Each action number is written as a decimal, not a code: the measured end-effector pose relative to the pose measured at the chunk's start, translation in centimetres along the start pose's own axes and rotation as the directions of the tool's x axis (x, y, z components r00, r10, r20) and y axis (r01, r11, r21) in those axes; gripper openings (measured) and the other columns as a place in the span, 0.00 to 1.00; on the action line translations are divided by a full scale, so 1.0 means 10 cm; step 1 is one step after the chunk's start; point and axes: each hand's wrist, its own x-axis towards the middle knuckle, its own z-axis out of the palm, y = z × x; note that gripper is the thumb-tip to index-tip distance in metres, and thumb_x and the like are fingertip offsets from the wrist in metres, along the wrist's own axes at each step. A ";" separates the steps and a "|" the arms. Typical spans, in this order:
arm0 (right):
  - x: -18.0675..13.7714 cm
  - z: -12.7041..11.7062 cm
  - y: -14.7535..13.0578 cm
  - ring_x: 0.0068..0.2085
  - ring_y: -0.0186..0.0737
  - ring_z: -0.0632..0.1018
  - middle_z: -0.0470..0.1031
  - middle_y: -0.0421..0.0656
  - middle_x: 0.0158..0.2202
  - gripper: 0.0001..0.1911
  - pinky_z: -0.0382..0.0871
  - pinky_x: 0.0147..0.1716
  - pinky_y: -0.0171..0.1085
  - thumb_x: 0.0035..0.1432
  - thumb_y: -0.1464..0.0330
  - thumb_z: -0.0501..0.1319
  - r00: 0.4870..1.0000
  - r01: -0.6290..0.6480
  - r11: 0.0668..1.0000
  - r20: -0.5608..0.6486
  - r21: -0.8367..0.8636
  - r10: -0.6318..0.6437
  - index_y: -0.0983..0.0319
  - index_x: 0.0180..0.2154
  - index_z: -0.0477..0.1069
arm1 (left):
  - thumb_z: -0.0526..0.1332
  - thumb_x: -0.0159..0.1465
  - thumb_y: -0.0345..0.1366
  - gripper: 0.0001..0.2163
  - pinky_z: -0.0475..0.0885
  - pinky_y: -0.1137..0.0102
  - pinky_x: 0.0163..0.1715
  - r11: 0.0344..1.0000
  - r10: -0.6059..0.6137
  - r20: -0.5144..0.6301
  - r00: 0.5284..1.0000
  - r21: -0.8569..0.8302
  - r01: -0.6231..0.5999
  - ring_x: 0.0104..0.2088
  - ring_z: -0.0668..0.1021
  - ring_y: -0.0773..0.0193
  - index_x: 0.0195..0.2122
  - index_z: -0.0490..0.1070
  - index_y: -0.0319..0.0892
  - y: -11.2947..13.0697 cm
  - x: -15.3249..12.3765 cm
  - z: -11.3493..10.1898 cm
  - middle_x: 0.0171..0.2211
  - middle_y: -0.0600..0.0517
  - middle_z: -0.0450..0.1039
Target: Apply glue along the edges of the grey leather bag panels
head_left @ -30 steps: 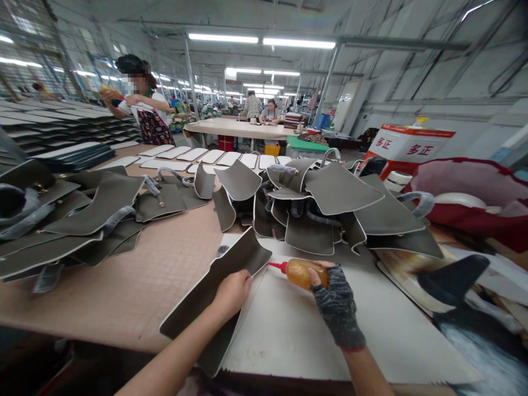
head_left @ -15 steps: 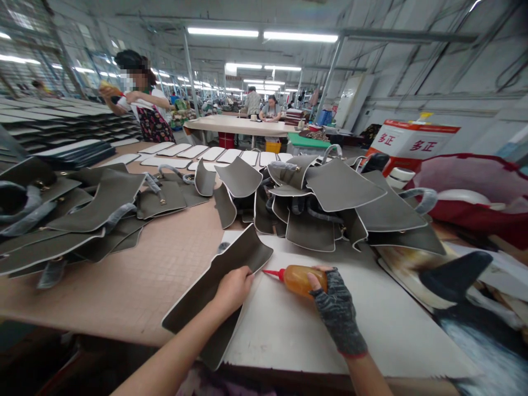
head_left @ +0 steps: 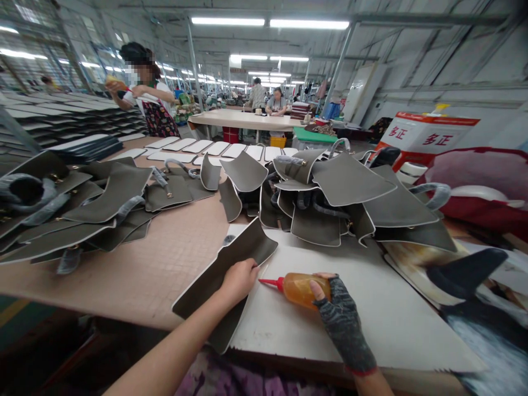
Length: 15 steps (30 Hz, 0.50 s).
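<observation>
My left hand (head_left: 240,281) presses down on a grey leather panel (head_left: 231,258) with a white edge, fingers curled over its right border. My right hand (head_left: 337,309), in a dark fingerless glove, grips an amber squeeze bottle (head_left: 303,289). The bottle's red nozzle (head_left: 269,282) points left and nearly touches the panel's edge beside my left fingers. Panel and bottle rest over a white board (head_left: 313,330) on the table.
A heap of grey bag panels with handles (head_left: 330,198) lies just behind the board, another heap (head_left: 78,209) at the left. A red bag (head_left: 474,187) and a red-and-white box (head_left: 429,137) stand at the right. A person (head_left: 144,99) works at the far left.
The bottle's nozzle has moved left along the panel's edge, closer to my left fingers. The view has shifted slightly downward and nearer.
</observation>
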 end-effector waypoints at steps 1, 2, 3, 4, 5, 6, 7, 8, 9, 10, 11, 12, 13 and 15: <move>-0.02 0.00 0.00 0.37 0.43 0.70 0.67 0.46 0.36 0.15 0.69 0.37 0.43 0.52 0.56 0.55 1.000 -0.005 1.000 0.006 0.004 0.005 0.60 0.36 0.63 | 0.49 0.61 0.38 0.12 0.62 0.73 0.31 1.000 0.003 -0.001 1.000 0.012 -0.003 0.33 0.74 0.63 0.33 0.70 0.41 0.00 0.00 0.00 0.32 0.49 0.73; -0.04 0.00 0.00 0.37 0.43 0.70 0.67 0.46 0.36 0.15 0.69 0.36 0.43 0.52 0.56 0.55 1.000 -0.011 1.000 0.013 0.007 0.011 0.60 0.36 0.63 | 0.49 0.61 0.38 0.12 0.62 0.73 0.30 1.000 0.004 -0.002 1.000 0.023 -0.004 0.33 0.74 0.63 0.33 0.70 0.42 0.00 0.00 0.01 0.31 0.49 0.73; -0.07 -0.01 -0.01 0.37 0.43 0.70 0.67 0.46 0.36 0.15 0.69 0.36 0.42 0.53 0.56 0.55 1.000 -0.018 1.000 0.024 0.007 0.017 0.60 0.36 0.63 | 0.49 0.61 0.39 0.12 0.62 0.73 0.30 0.999 0.004 -0.002 1.000 0.032 -0.004 0.33 0.74 0.62 0.33 0.70 0.42 0.00 0.00 0.01 0.31 0.49 0.73; -0.09 -0.01 -0.01 0.37 0.43 0.70 0.67 0.45 0.36 0.14 0.69 0.36 0.42 0.53 0.56 0.55 0.999 -0.023 1.000 0.038 0.005 0.023 0.60 0.36 0.63 | 0.49 0.61 0.39 0.12 0.62 0.72 0.30 0.999 0.004 -0.001 1.000 0.037 -0.004 0.33 0.74 0.62 0.33 0.70 0.42 0.00 0.00 0.01 0.31 0.49 0.73; -0.12 -0.01 -0.01 0.37 0.42 0.71 0.67 0.45 0.36 0.14 0.70 0.35 0.42 0.53 0.56 0.55 0.998 -0.028 1.000 0.052 0.002 0.027 0.60 0.36 0.63 | 0.49 0.61 0.39 0.12 0.62 0.72 0.30 0.999 0.003 0.000 1.000 0.039 -0.003 0.33 0.74 0.62 0.34 0.70 0.42 0.00 0.00 0.01 0.32 0.49 0.73; -0.14 -0.01 -0.02 0.36 0.42 0.71 0.68 0.46 0.36 0.14 0.70 0.34 0.41 0.53 0.56 0.55 0.997 -0.033 0.999 0.066 0.000 0.033 0.60 0.36 0.63 | 0.49 0.61 0.39 0.12 0.62 0.73 0.30 0.999 0.002 0.001 1.000 0.039 -0.002 0.34 0.74 0.62 0.34 0.70 0.41 0.00 -0.01 0.01 0.32 0.49 0.73; -0.17 -0.01 -0.03 0.36 0.43 0.71 0.68 0.46 0.35 0.15 0.70 0.32 0.41 0.52 0.56 0.55 0.996 -0.040 0.999 0.074 -0.001 0.040 0.60 0.36 0.64 | 0.49 0.61 0.39 0.12 0.62 0.73 0.31 0.999 0.000 0.001 1.000 0.038 0.000 0.34 0.74 0.63 0.34 0.70 0.41 0.00 -0.01 0.01 0.32 0.49 0.73; -0.20 0.00 -0.04 0.36 0.43 0.71 0.68 0.45 0.35 0.15 0.70 0.31 0.40 0.52 0.55 0.55 0.996 -0.046 0.999 0.078 -0.001 0.046 0.60 0.35 0.64 | 0.49 0.61 0.39 0.12 0.62 0.73 0.31 0.999 0.001 -0.001 1.000 0.037 -0.001 0.34 0.74 0.63 0.34 0.70 0.41 0.01 -0.01 0.00 0.32 0.49 0.73; -0.22 0.00 -0.05 0.35 0.42 0.71 0.68 0.45 0.34 0.16 0.70 0.31 0.40 0.52 0.55 0.55 0.996 -0.048 0.999 0.074 -0.003 0.049 0.60 0.35 0.64 | 0.49 0.61 0.39 0.12 0.63 0.73 0.31 0.999 0.002 -0.003 1.000 0.037 -0.002 0.34 0.74 0.63 0.34 0.70 0.41 0.01 -0.02 0.00 0.32 0.49 0.74; -0.25 0.00 -0.06 0.35 0.42 0.71 0.68 0.45 0.33 0.16 0.70 0.32 0.40 0.52 0.55 0.54 0.996 -0.049 0.999 0.069 -0.009 0.049 0.60 0.34 0.64 | 0.49 0.61 0.39 0.12 0.63 0.73 0.31 0.999 0.002 -0.005 1.000 0.037 -0.002 0.34 0.74 0.63 0.34 0.70 0.41 0.02 -0.02 0.00 0.32 0.49 0.74; -0.27 0.01 -0.08 0.34 0.42 0.71 0.69 0.44 0.32 0.16 0.69 0.33 0.40 0.51 0.54 0.54 0.997 -0.048 0.999 0.067 -0.018 0.049 0.60 0.34 0.64 | 0.49 0.61 0.39 0.12 0.63 0.73 0.31 0.999 0.005 -0.007 1.000 0.036 -0.005 0.34 0.74 0.63 0.34 0.70 0.41 0.02 -0.02 0.00 0.32 0.49 0.74; -0.30 0.01 -0.09 0.34 0.42 0.71 0.69 0.44 0.32 0.16 0.69 0.34 0.41 0.51 0.54 0.54 0.996 -0.047 0.998 0.070 -0.030 0.049 0.60 0.33 0.64 | 0.49 0.61 0.39 0.12 0.63 0.73 0.31 0.999 0.010 -0.008 1.000 0.034 -0.010 0.34 0.74 0.63 0.34 0.70 0.41 0.02 -0.02 0.00 0.32 0.49 0.74; -0.32 0.02 -0.09 0.34 0.42 0.71 0.69 0.44 0.32 0.16 0.68 0.35 0.41 0.51 0.54 0.54 0.996 -0.046 0.998 0.077 -0.041 0.049 0.60 0.33 0.64 | 0.49 0.61 0.39 0.12 0.63 0.72 0.31 0.999 0.014 -0.008 1.000 0.031 -0.013 0.34 0.74 0.63 0.33 0.70 0.41 0.02 -0.03 0.00 0.33 0.48 0.74; -0.36 0.02 -0.10 0.34 0.42 0.72 0.69 0.44 0.32 0.16 0.68 0.35 0.41 0.51 0.54 0.54 0.994 -0.044 0.998 0.094 -0.051 0.049 0.60 0.33 0.64 | 0.50 0.60 0.38 0.12 0.63 0.72 0.31 1.000 0.017 -0.005 1.000 0.025 -0.017 0.34 0.74 0.63 0.34 0.70 0.41 0.02 -0.03 0.00 0.33 0.48 0.74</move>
